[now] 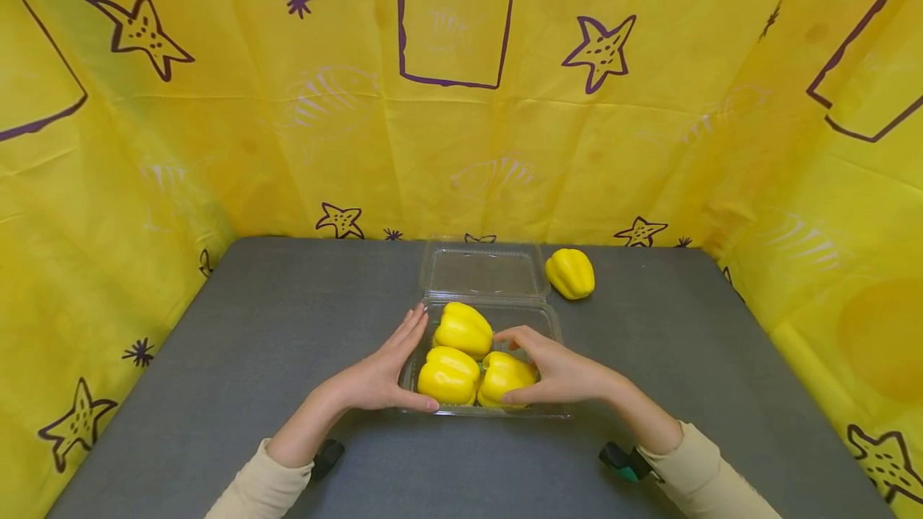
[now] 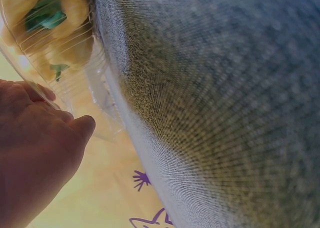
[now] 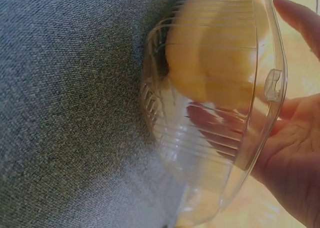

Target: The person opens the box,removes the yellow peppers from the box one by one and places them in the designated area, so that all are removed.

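Three yellow bell peppers sit in the base of a clear plastic clamshell container [image 1: 548, 319]: one at the back [image 1: 461, 329], one at front left [image 1: 449, 375] and one at front right [image 1: 507, 379]. My left hand [image 1: 385, 367] rests on the container's left front corner, its fingers straight along the side and its thumb on the front edge. With curled fingers and thumb, my right hand [image 1: 551, 363] holds the front-right pepper inside the container. Through the clear wall in the right wrist view, its fingertips [image 3: 210, 123] show beside that pepper [image 3: 210, 47]. Green stems [image 2: 46, 13] show in the left wrist view.
The container's hinged lid [image 1: 483, 272] lies folded back, away from me. Another yellow bell pepper [image 1: 570, 274] stands just right of the lid. Grey cloth covers the table [image 1: 252, 343], and yellow patterned curtains [image 1: 461, 134] enclose its back and sides.
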A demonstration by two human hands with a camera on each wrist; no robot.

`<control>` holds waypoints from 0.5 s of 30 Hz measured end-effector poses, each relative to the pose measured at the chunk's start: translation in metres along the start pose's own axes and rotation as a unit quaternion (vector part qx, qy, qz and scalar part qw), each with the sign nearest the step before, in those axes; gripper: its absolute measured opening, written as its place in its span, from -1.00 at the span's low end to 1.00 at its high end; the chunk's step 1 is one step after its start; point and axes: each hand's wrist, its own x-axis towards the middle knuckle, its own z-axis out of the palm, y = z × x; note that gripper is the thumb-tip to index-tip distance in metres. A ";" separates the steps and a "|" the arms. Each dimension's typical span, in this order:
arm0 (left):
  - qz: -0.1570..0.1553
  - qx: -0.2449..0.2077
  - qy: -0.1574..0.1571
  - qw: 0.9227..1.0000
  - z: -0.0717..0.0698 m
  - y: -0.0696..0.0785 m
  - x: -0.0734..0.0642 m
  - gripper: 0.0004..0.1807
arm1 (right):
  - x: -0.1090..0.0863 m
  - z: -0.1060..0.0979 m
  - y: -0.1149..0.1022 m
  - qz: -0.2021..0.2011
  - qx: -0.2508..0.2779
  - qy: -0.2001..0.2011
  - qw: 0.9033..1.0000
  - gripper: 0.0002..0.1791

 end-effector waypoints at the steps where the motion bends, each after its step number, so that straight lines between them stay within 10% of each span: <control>1: 0.001 0.001 0.000 1.000 0.000 0.000 0.000 0.41 | 0.000 0.000 0.000 0.000 -0.003 -0.001 1.000 -0.14; 15: 0.000 -0.002 0.000 1.000 0.001 -0.001 0.000 0.41 | 0.005 0.003 -0.001 -0.001 -0.033 -0.022 0.999 -0.28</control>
